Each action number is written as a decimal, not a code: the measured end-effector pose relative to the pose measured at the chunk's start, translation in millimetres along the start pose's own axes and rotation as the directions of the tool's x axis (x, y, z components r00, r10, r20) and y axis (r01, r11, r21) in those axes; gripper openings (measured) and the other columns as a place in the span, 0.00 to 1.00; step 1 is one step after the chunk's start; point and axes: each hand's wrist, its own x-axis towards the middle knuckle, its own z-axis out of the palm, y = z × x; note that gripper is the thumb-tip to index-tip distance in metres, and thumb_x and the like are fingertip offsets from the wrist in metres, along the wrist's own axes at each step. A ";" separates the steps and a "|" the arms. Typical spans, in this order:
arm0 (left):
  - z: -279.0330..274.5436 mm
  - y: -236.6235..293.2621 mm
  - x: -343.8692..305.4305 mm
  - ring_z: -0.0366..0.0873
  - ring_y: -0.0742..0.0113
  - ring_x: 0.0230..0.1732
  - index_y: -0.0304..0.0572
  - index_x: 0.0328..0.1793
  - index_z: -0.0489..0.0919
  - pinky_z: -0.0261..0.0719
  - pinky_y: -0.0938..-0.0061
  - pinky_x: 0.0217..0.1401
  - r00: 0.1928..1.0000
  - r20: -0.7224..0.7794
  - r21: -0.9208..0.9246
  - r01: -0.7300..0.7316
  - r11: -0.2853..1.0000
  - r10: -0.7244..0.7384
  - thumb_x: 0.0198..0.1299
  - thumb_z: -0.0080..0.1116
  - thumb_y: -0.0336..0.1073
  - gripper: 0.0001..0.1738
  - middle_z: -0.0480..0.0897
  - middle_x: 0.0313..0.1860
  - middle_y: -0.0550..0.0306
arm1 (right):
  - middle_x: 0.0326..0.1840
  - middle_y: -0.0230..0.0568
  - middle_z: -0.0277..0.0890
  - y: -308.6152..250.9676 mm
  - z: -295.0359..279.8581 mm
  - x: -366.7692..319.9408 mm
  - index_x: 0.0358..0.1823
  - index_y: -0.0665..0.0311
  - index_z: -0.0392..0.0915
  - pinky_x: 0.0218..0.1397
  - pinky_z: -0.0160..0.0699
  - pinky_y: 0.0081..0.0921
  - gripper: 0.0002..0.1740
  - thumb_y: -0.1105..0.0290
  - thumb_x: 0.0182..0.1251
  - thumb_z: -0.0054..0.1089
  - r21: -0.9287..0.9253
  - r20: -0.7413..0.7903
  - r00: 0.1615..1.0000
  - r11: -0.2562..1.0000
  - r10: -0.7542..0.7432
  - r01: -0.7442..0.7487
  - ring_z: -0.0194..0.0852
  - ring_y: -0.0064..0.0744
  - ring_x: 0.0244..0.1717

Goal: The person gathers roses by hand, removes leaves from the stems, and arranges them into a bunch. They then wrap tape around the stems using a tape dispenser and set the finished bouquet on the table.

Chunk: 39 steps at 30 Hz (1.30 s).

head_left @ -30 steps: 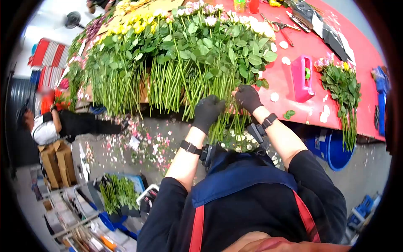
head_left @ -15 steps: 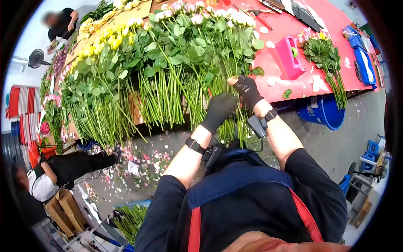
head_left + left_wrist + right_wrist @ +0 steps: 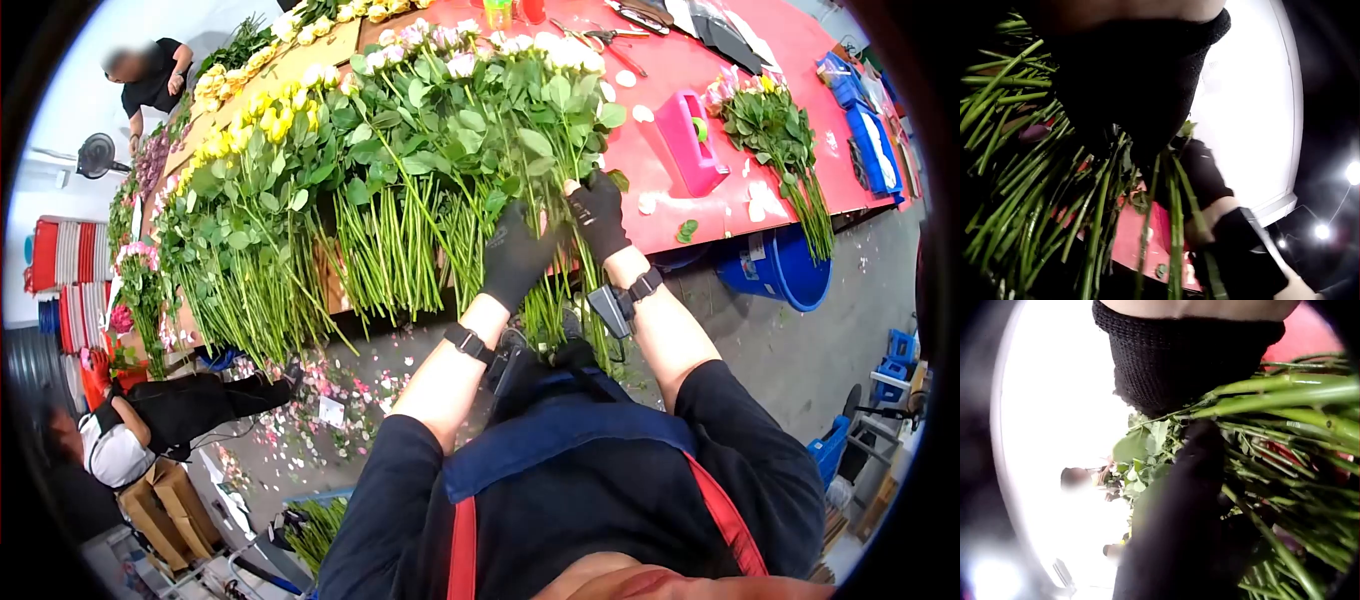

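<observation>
Both hands wear black gloves and work at a bunch of long-stemmed roses at the table's front edge. My left hand [image 3: 517, 258] holds the rose stems [image 3: 545, 315] from the left, its fingers partly hidden among them. On the right side of the same bunch, my right hand [image 3: 600, 218] grips stems just below the leaves, bare thumb tip showing. Pale rose heads [image 3: 570, 52] top the bunch, pointing away from me. In the left wrist view, stems [image 3: 1175, 231] run down past the glove. Cut stem ends [image 3: 1310, 394] point right in the right wrist view.
More roses, some yellow [image 3: 270, 115], lie along the table to the left. A pink tape dispenser [image 3: 692, 145], pruning shears [image 3: 610, 40] and a smaller bouquet [image 3: 775, 135] lie on the red tabletop [image 3: 660, 215]. A blue bucket [image 3: 790, 270] stands below. Two other people are at the left.
The head view has swung rightward, then settled. My left hand has shifted slightly left and flattened against the stems; the right hand has risen a little along the bunch.
</observation>
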 end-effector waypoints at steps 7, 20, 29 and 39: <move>7.1 -5.0 5.7 0.79 0.63 0.33 0.39 0.54 0.76 0.75 0.70 0.35 0.988 -0.149 -0.084 -0.058 0.995 0.045 0.55 0.64 0.47 0.25 0.81 0.33 0.51 | 0.30 0.35 0.75 1.0 -40.2 -3.6 0.38 0.67 0.72 0.32 0.71 0.23 0.07 0.73 0.62 0.59 0.606 0.150 0.985 0.780 0.085 -0.159 0.71 0.22 0.28; -26.2 34.6 16.8 0.74 0.76 0.29 0.45 0.49 0.77 0.74 0.82 0.34 0.980 0.179 -0.894 0.199 0.402 -0.088 0.66 0.56 0.43 0.12 0.79 0.32 0.68 | 0.38 0.34 0.78 -32.5 -68.1 -78.3 0.50 0.70 0.77 0.45 0.74 0.21 0.13 0.71 0.68 0.56 0.433 0.233 0.970 0.900 -0.069 -0.040 0.74 0.24 0.38; -8.1 -14.5 -29.1 0.79 0.66 0.48 0.40 0.59 0.75 0.78 0.70 0.51 0.995 0.102 -0.915 0.091 0.393 0.007 0.67 0.52 0.35 0.16 0.80 0.51 0.57 | 0.34 0.52 0.80 -54.0 -48.9 -72.1 0.39 0.67 0.80 0.38 0.76 0.35 0.16 0.59 0.63 0.62 0.254 0.512 0.828 0.961 -0.229 0.108 0.79 0.50 0.35; -20.9 -45.9 -35.0 0.79 0.57 0.54 0.40 0.64 0.69 0.80 0.59 0.57 0.990 0.137 -0.986 0.133 -0.100 -0.038 0.65 0.50 0.25 0.20 0.79 0.56 0.51 | 0.32 0.47 0.77 21.1 -10.5 -3.6 0.29 0.63 0.80 0.41 0.73 0.38 0.14 0.58 0.57 0.64 -0.163 0.095 0.968 0.956 -0.231 0.244 0.76 0.47 0.37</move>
